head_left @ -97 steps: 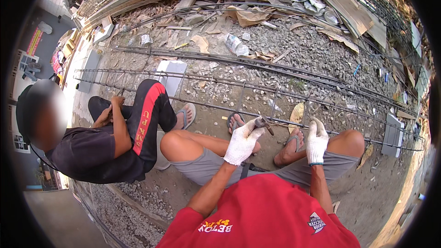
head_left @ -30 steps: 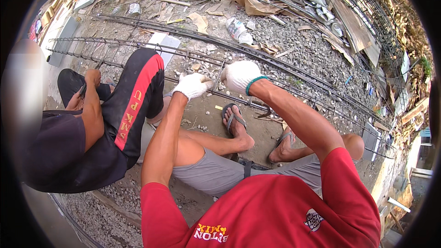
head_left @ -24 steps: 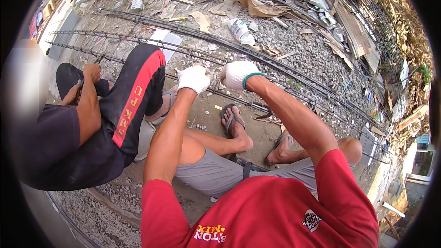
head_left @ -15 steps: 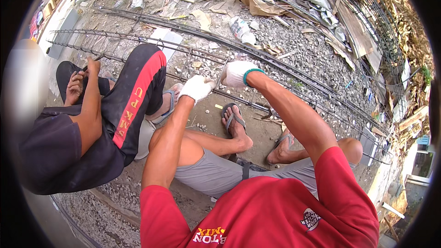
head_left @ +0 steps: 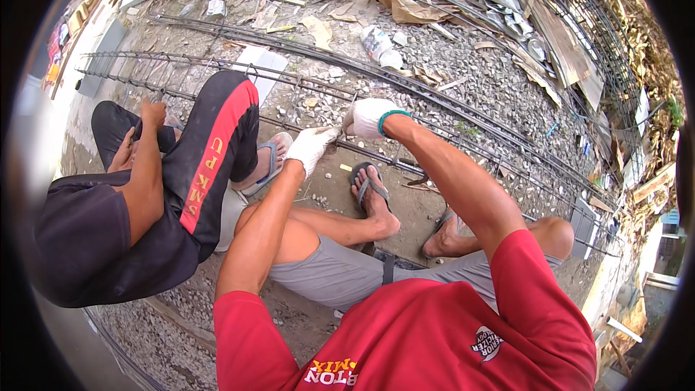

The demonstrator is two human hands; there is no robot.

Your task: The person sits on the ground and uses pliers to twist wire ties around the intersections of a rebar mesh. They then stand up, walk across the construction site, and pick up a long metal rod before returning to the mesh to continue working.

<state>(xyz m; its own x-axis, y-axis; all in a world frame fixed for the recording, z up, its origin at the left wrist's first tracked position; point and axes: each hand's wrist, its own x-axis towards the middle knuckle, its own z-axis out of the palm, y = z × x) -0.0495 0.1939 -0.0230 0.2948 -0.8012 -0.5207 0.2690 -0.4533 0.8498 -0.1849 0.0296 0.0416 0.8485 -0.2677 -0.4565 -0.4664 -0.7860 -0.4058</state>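
My left hand [head_left: 311, 150], in a white knitted glove, is closed at a rebar cage [head_left: 384, 157] of thin dark bars and stirrups lying across the ground in front of me. My right hand [head_left: 368, 117], gloved in white with a green cuff, is closed just above and to the right of it, on the cage's far side. Their fingertips nearly meet at one crossing of the bars. Whatever sits between the fingers is too small and covered to make out.
Close on my left sits a co-worker in dark trousers [head_left: 221, 152] with a red stripe, hands [head_left: 152, 112] held together. Beyond the cage run long loose rebars [head_left: 308, 49], over gravel [head_left: 463, 65] with boards and crumpled paper. A wire mesh [head_left: 586, 22] stands far right.
My right hand has shifted slightly left, and the left hand has turned and moved a little toward me at the same crossing. The co-worker's hands have moved slightly.
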